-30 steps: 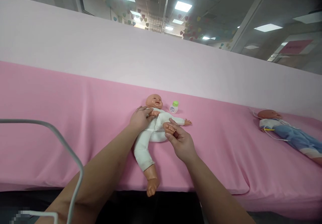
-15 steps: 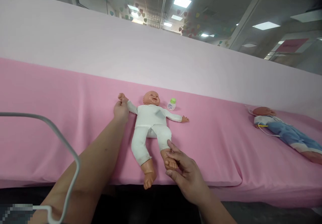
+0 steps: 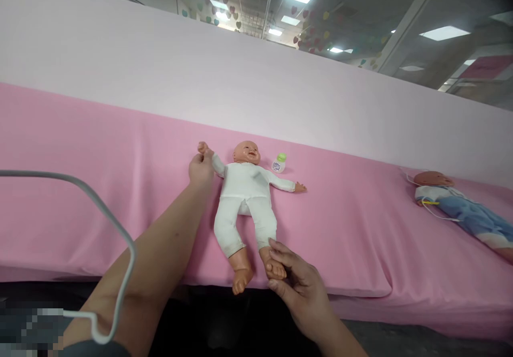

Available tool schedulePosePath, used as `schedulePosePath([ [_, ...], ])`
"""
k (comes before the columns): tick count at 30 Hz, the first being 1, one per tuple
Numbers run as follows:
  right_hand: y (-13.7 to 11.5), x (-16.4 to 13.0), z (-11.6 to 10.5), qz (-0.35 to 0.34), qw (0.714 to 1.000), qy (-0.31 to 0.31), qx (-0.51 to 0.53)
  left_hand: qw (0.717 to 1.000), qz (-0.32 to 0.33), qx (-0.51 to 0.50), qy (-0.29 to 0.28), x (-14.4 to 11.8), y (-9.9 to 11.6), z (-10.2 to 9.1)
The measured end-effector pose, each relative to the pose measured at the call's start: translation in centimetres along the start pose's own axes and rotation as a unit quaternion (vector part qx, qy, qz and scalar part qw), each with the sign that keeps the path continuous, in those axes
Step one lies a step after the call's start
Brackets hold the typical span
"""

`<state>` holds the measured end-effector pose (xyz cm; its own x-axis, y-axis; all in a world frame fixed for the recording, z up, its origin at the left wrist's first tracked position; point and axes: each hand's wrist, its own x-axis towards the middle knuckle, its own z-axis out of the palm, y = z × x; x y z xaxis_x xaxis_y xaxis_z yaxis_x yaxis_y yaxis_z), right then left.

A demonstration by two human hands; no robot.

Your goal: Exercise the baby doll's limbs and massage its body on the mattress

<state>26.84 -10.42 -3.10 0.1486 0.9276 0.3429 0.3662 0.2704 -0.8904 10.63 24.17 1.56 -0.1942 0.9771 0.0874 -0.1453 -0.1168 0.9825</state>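
Note:
A baby doll in a white suit lies face up on the pink sheet, its head away from me and its bare feet at the near edge. My left hand is closed round the doll's wrist at the left, the doll's fist showing above my fingers. My right hand holds the doll's foot on the right, fingers along its outer side and thumb by the sole. Beside the doll's head stands a small clear bottle with a green cap and a printed label.
A second doll in blue and white clothes, with a thin white tube and a yellow piece, lies at the far right. A white panel runs behind the sheet, with glass above it. A grey cable hangs across my left forearm.
The doll's leg on the right is straighter, its foot nearer to me with my right hand on it. My left hand keeps its hold. The whole view has shifted slightly.

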Motion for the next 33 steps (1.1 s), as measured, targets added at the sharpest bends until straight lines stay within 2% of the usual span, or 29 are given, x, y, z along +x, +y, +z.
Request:
schedulePosePath([
  [3, -0.1, 1.6, -0.4, 0.011, 1.0, 0.017, 0.021, 0.979, 0.11, 0.153, -0.073, -1.8, 0.6, 0.6],
  [8, -0.9, 5.8, -0.8, -0.004, 0.999, 0.045, 0.028, 0.895, 0.231, 0.329, -0.193, -4.0, 1.1, 1.5],
  [11, -1.6, 8.6, -1.0, -0.005, 0.997, 0.063, 0.038, 0.856, 0.25, 0.388, -0.231, -4.4, 1.3, 1.8],
  [14, -1.9, 11.2, -1.0, 0.005, 0.996, 0.068, 0.051, 0.847, 0.243, 0.406, -0.243, -4.4, 1.5, 1.9],
  [20, -1.0, 15.1, -0.3, 0.022, 0.995, 0.088, 0.034, 0.853, 0.248, 0.386, -0.25, -4.1, 1.2, 1.9],
  [25, -0.1, 15.9, 0.4, 0.015, 0.996, 0.083, 0.038, 0.854, 0.247, 0.387, -0.246, -3.7, 0.7, 1.8],
  [27, -0.2, 15.2, 0.4, 0.009, 0.996, 0.084, 0.041, 0.871, 0.236, 0.362, -0.235, -3.5, 0.6, 1.6],
  [29, -0.6, 14.0, 0.2, 0.007, 0.996, 0.081, 0.041, 0.9, 0.21, 0.319, -0.211, -3.1, 0.5, 1.3],
  [33, -1.3, 9.7, -0.4, 0.007, 0.996, 0.082, 0.039, 0.964, 0.125, 0.186, -0.145, -1.5, -0.2, 0.5],
])
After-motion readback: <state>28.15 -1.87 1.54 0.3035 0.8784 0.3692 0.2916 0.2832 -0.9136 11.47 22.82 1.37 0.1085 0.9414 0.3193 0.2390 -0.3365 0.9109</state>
